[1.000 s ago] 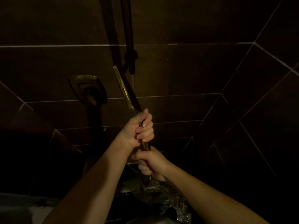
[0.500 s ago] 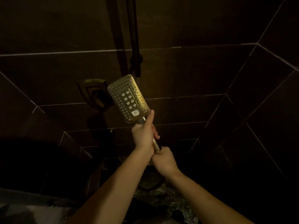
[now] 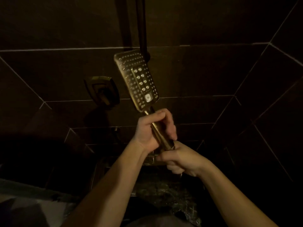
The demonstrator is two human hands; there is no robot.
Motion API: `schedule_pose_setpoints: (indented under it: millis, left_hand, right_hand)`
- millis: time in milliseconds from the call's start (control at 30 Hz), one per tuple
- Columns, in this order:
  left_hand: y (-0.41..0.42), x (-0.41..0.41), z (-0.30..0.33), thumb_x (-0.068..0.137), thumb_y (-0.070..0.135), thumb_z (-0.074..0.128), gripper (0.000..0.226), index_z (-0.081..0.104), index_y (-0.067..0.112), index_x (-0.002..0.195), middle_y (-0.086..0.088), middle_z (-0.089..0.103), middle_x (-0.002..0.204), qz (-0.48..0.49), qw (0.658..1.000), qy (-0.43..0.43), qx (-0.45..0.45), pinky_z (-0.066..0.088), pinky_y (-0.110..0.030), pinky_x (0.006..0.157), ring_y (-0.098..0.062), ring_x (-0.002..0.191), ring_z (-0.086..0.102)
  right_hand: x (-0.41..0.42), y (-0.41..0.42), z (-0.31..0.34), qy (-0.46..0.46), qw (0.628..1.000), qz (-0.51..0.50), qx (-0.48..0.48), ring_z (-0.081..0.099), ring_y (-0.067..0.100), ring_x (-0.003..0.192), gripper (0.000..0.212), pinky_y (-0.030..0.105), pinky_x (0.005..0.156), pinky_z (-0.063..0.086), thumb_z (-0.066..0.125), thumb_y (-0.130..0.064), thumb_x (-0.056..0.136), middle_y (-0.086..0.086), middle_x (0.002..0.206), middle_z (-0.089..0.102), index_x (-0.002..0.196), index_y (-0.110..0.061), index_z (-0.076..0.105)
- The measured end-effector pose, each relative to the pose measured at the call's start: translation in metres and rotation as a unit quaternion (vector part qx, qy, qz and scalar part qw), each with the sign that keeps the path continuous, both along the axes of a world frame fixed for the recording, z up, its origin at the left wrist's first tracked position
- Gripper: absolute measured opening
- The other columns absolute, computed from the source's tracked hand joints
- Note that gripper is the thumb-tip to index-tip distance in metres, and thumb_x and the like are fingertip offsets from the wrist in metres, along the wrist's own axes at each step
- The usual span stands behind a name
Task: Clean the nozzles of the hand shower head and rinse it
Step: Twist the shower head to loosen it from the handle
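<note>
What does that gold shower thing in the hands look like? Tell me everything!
The hand shower head looks like shiny gold metal. Its flat rectangular face, dotted with rows of small nozzles and a pale button near the bottom, is tilted toward the camera. A round handle runs down from it. The left hand grips the handle's upper part; the right hand holds its lower end. It is raised before dark wall tiles.

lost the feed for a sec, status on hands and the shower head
Left hand shut on upper handle, right hand shut at its base. Shower head upright, nozzle face toward camera, no water seen. Nothing in the way.
</note>
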State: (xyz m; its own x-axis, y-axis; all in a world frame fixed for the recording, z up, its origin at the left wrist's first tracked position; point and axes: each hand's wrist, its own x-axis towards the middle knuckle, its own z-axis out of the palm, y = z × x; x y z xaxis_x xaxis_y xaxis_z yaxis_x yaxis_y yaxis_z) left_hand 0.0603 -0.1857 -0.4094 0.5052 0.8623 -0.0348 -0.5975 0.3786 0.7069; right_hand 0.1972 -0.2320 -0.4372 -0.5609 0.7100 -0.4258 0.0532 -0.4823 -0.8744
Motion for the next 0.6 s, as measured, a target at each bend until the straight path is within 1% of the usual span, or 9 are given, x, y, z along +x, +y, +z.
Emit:
schedule_pose_setpoints:
  millis: [67, 133, 233, 300, 367, 400, 467, 533, 600]
  left_hand:
    - [0.002, 0.013, 0.002, 0.084, 0.015, 0.056, 0.034, 0.050, 0.015, 0.050, 0.003, 0.038, 0.036, 0.054, 0.998, 0.021, -0.035, 0.031, -0.022, 0.038, -0.011, 0.029, 0.035]
    - [0.003, 0.025, 0.000, 0.087, 0.010, 0.054, 0.041, 0.044, 0.018, 0.048, 0.005, 0.032, 0.037, 0.151, 0.982, 0.099, -0.064, 0.024, -0.022, 0.036, -0.010, 0.029, 0.027]
    - [0.006, 0.031, -0.002, 0.087, 0.012, 0.057, 0.041, 0.043, 0.020, 0.049, 0.004, 0.032, 0.043, 0.233, 0.947, 0.155, -0.158, 0.025, -0.026, 0.041, -0.012, 0.035, 0.027]
    - [0.011, 0.031, -0.005, 0.086, 0.014, 0.059, 0.040, 0.044, 0.022, 0.050, 0.004, 0.033, 0.047, 0.269, 0.924, 0.160, -0.219, 0.027, -0.028, 0.043, -0.012, 0.038, 0.028]
    - [0.015, 0.030, -0.007, 0.086, 0.015, 0.061, 0.037, 0.046, 0.022, 0.053, 0.004, 0.036, 0.048, 0.297, 0.910, 0.161, -0.240, 0.029, -0.027, 0.043, -0.011, 0.039, 0.031]
    - [0.018, 0.028, -0.008, 0.086, 0.017, 0.062, 0.036, 0.048, 0.021, 0.054, 0.004, 0.037, 0.048, 0.298, 0.911, 0.154, -0.241, 0.030, -0.027, 0.044, -0.011, 0.039, 0.032]
    - [0.021, 0.022, -0.009, 0.086, 0.021, 0.067, 0.036, 0.051, 0.020, 0.054, 0.003, 0.040, 0.048, 0.261, 0.931, 0.134, -0.218, 0.035, -0.027, 0.045, -0.011, 0.040, 0.037]
    - [0.023, 0.011, -0.009, 0.085, 0.024, 0.071, 0.030, 0.057, 0.017, 0.059, 0.000, 0.046, 0.053, 0.198, 0.959, 0.115, -0.168, 0.043, -0.028, 0.053, -0.013, 0.047, 0.044]
    - [0.024, 0.001, -0.007, 0.080, 0.024, 0.073, 0.017, 0.064, 0.013, 0.070, -0.005, 0.056, 0.065, 0.152, 0.979, 0.068, -0.114, 0.051, -0.032, 0.066, -0.018, 0.063, 0.056]
  right_hand:
    - [-0.002, 0.003, -0.001, -0.015, 1.000, -0.021, 0.012, 0.028, 0.011, 0.037, 0.021, 0.024, 0.037, 0.016, 0.058, -0.004, 0.086, 0.001, 0.048, 0.036, 0.068, -0.012, 0.052]
    - [-0.007, 0.005, -0.006, -0.094, 0.989, -0.075, 0.092, 0.036, 0.010, 0.039, 0.021, 0.022, 0.039, 0.027, 0.061, -0.010, 0.087, -0.002, 0.047, 0.043, 0.066, -0.012, 0.056]
    - [-0.012, 0.006, -0.019, -0.181, 0.954, -0.141, 0.194, 0.049, 0.011, 0.047, 0.024, 0.028, 0.051, 0.040, 0.063, -0.010, 0.085, -0.002, 0.052, 0.053, 0.061, -0.008, 0.059]
    - [-0.013, 0.008, -0.026, -0.228, 0.937, -0.155, 0.213, 0.054, 0.016, 0.050, 0.022, 0.035, 0.052, 0.043, 0.062, -0.010, 0.084, 0.003, 0.057, 0.058, 0.062, -0.006, 0.060]
    - [-0.016, 0.013, -0.026, -0.269, 0.924, -0.157, 0.222, 0.053, 0.015, 0.049, 0.021, 0.034, 0.049, 0.043, 0.061, -0.010, 0.084, 0.004, 0.058, 0.060, 0.063, -0.008, 0.060]
    - [-0.016, 0.016, -0.025, -0.282, 0.921, -0.153, 0.221, 0.053, 0.015, 0.049, 0.020, 0.034, 0.048, 0.043, 0.062, -0.011, 0.083, 0.005, 0.058, 0.060, 0.063, -0.009, 0.061]
    - [-0.016, 0.022, -0.021, -0.276, 0.929, -0.141, 0.202, 0.052, 0.017, 0.048, 0.018, 0.036, 0.047, 0.041, 0.063, -0.012, 0.082, 0.006, 0.056, 0.058, 0.065, -0.009, 0.060]
    - [-0.012, 0.023, -0.016, -0.227, 0.955, -0.118, 0.152, 0.046, 0.016, 0.046, 0.016, 0.033, 0.049, 0.037, 0.062, -0.013, 0.082, 0.001, 0.053, 0.049, 0.067, -0.012, 0.057]
    - [-0.009, 0.018, -0.011, -0.157, 0.980, -0.086, 0.087, 0.038, 0.015, 0.042, 0.010, 0.030, 0.044, 0.030, 0.061, -0.014, 0.083, 0.001, 0.053, 0.043, 0.075, -0.012, 0.055]
